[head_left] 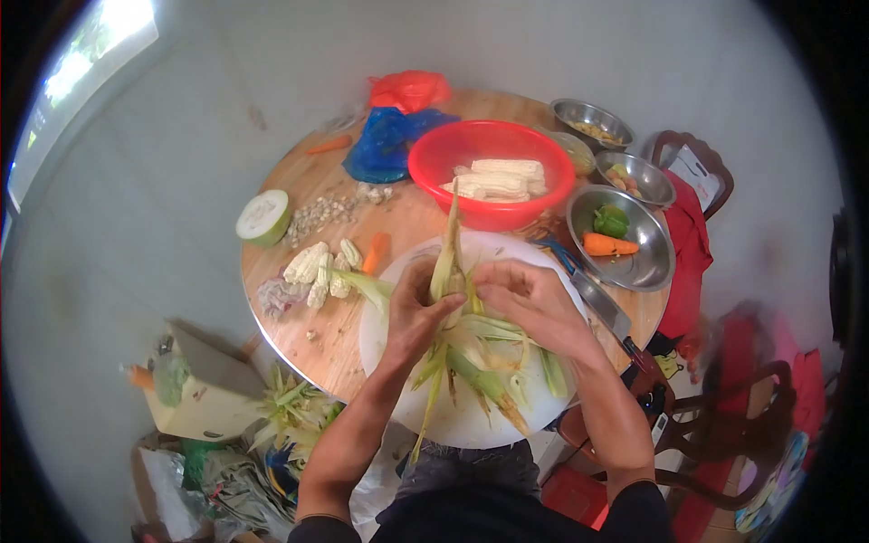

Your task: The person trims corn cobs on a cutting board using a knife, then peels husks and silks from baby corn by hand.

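Note:
My left hand (416, 312) is closed round an ear of corn (448, 271) still in its pale green husk, its tip pointing up and away from me. Close against the ear's right side is my right hand (529, 294), its fingers curled and pinched at the corn husk (472, 306); the fingertips are partly hidden. Below both hands, peeled husk leaves (484, 362) lie spread over a round white board (385, 335). Beyond it stands a red plastic basin (493, 217) with several husked ears of corn (507, 172) inside.
Left on the wooden table (294, 348) are pale corn pieces (312, 267), a carrot piece (376, 253), garlic (321, 213) and a cut melon (263, 217). To the right lie a cleaver (602, 303) and several metal bowls, one (656, 258) holding a carrot and green pepper. Husks (294, 407) fill the lower left.

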The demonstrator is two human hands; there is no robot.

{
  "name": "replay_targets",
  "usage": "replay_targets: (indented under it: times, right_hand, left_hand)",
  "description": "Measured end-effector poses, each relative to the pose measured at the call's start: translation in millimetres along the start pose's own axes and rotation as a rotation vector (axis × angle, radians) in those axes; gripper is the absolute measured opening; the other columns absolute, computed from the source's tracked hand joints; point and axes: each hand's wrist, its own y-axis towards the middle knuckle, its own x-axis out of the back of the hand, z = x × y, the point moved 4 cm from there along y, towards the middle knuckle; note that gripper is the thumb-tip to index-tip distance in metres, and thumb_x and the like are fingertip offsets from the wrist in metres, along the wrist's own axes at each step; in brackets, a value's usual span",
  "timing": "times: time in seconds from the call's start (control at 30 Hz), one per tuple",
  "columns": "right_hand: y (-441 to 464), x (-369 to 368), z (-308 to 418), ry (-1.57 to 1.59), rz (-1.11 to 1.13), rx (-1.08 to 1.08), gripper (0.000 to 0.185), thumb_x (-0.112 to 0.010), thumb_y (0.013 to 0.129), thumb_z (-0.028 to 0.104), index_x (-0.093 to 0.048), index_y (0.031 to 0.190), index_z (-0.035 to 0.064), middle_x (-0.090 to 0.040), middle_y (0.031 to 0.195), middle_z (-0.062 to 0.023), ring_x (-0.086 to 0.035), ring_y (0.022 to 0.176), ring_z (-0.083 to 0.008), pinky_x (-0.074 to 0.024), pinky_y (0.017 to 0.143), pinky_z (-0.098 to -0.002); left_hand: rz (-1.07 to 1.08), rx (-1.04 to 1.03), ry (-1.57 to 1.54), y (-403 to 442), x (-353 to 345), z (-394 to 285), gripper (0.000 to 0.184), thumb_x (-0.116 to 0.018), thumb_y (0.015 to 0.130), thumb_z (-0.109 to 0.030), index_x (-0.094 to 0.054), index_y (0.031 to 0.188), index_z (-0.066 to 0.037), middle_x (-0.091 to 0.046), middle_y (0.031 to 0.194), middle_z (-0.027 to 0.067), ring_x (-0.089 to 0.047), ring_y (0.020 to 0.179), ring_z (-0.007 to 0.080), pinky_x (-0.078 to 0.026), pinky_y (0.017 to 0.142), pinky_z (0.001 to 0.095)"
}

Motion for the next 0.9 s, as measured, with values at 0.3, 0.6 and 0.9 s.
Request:
replay_targets:
  times: [0.3,0.6,0.9]
  right_hand:
    - [40.4,-3.6,-22.7,-0.131,-0.185,0.055,0.028,-0.073,0.093,0.022,-0.074,0.101,-0.0048,-0.071,0.080,-0.0055,-0.063,0.072,-0.0109,-0.0512,0.069,-0.0287]
    - [46.0,-17.5,-46.9,0.338,-0.351,-0.097,0.022,-0.065,0.099,0.013,-0.070,0.084,-0.0013,-0.065,0.075,-0.0023,-0.056,0.066,-0.0081,-0.0463,0.060,-0.0260]
    - [39.6,-18.8,-26.0,0.354,-0.470,-0.072,0.020,-0.063,0.100,0.015,-0.071,0.091,-0.0009,-0.068,0.085,-0.0050,-0.062,0.071,-0.0107,-0.0536,0.064,-0.0279]
  left_hand:
    - [0.124,0.082,-0.178,-0.1,0.8,2.8,0.067,-0.073,0.077,0.010,-0.049,0.139,0.001,-0.060,0.134,0.0131,-0.058,0.124,0.0228,-0.048,0.105,0.0365]
    - [0.284,0.072,-0.489,4.9,8.8,31.5,0.070,-0.075,0.085,0.002,-0.043,0.147,-0.002,-0.060,0.137,0.0141,-0.057,0.128,0.0235,-0.044,0.109,0.0374]
    - [0.421,0.083,0.295,17.1,30.4,-26.8,0.074,-0.077,0.093,-0.029,-0.040,0.150,-0.002,-0.053,0.143,0.0181,-0.056,0.128,0.0281,-0.049,0.105,0.0421]
